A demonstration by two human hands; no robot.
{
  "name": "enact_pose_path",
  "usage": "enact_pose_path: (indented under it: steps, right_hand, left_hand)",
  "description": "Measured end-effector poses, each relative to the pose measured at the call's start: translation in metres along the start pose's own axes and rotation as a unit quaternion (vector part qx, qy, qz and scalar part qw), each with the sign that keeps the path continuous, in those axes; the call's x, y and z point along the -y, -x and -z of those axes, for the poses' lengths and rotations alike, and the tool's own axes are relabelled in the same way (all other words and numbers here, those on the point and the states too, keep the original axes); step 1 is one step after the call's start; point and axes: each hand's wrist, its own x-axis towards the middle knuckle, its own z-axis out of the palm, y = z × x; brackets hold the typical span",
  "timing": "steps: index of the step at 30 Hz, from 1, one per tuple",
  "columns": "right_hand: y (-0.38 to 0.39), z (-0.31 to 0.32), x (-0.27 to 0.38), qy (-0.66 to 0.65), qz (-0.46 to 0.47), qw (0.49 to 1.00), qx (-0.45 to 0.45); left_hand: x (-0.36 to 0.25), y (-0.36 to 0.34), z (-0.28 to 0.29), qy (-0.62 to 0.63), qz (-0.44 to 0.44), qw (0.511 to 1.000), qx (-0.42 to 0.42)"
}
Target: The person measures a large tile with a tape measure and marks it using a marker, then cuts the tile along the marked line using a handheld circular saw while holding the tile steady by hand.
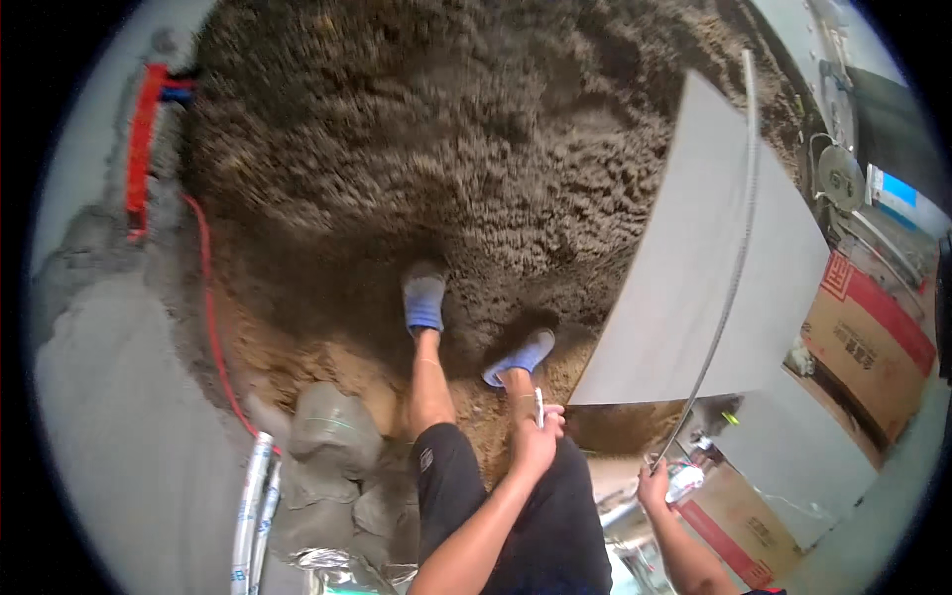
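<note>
My left hand [536, 445] is in front of my dark shorts, its fingers closed round a slim white object [539, 399] whose kind I cannot make out. My right hand [653, 487] grips the lower end of a long, thin grey bar [735, 268]. The bar reaches up and away, crossing in front of a large pale grey tile slab [684, 233]. Loose brown sandy mortar [446, 129] spreads ahead of my feet, which are in blue-grey clogs.
A red hose [207, 288] runs down the left side, near a red strip [144, 149] on the wall. Filled sacks [334, 428] and white wrapped pipes [251, 511] stand at lower left. Cardboard boxes [863, 347] lie at right.
</note>
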Motion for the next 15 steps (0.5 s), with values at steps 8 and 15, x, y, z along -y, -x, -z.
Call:
enact_pose_path:
  steps: [8, 15]
  right_hand:
    - [-0.038, -0.078, 0.083, 0.004, -0.034, 0.999, 0.03]
    - [-0.048, -0.083, 0.102, 0.004, -0.069, 0.997, 0.045]
  left_hand:
    - [-0.091, 0.001, 0.04, -0.089, 0.08, 0.987, 0.104]
    - [-0.131, 0.0, 0.068, -0.044, 0.079, 0.987, 0.136]
